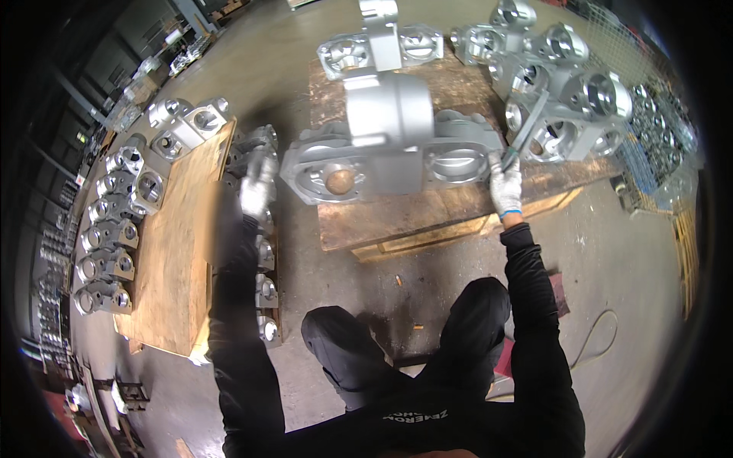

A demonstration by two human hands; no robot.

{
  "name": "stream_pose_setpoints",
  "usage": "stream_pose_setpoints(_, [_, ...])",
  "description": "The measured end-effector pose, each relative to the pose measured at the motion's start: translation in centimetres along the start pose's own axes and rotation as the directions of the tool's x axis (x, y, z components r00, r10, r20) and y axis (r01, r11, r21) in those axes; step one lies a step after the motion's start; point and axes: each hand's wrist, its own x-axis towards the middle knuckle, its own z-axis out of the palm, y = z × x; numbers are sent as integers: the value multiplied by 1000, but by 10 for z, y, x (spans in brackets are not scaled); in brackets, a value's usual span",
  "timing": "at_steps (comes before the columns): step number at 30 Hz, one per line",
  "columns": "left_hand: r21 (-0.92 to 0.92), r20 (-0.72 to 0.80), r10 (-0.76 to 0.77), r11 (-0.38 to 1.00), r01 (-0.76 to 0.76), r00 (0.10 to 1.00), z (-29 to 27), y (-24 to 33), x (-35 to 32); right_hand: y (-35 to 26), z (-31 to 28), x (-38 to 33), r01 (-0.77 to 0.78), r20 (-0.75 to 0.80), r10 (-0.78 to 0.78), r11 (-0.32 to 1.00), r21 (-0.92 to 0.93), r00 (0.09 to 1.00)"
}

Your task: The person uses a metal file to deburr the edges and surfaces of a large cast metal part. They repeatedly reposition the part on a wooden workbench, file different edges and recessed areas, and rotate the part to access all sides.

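**Gloved hands at a large metal casting**

Here, seen from above, a person in black sleeves stands over a large grey metal casting [389, 149] lying on a wooden pallet worktop [397, 221] in the middle of the scene. The right hand [505, 183], in a white glove, rests against the casting's right end, its fingers clamped on a thin grey-green tool [527, 130] that slants up and away. The left hand [256, 191], also gloved, is blurred just left of the casting's left end; whether its fingers are apart or together cannot be told. More shiny castings [565, 91] crowd the far right of the pallet. On the left, a second pallet [179, 252] carries a row of smaller castings [114, 221].
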Motion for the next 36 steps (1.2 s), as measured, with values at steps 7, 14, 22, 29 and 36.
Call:
stream_pose_setpoints(7, [-493, -7, 18, 870, -19, 1000, 93, -59, -12, 17, -1, 10, 86, 23, -86, 996, 20, 996])
stream_pose_setpoints(14, [-460, -81, -12, 888, -27, 997, 98, -33, -42, 29, 2, 23, -2, 23, 4, 998, -66, 1000])
stream_pose_setpoints(22, [-505, -159, 8, 858, -89, 987, 73, -3, -83, 21, -19, 9, 43, 180, -58, 995, 87, 982])
stream_pose_setpoints(29, [-277, -393, 505, 732, -622, 769, 45, 163, -101, 30, -11, 3, -68, 92, 47, 968, 241, 995])
stream_pose_setpoints(36, [-536, 93, 583, 713, -453, 807, 36, 246, -60, 29, -19, 6, -40, 186, 12, 989, 146, 982])
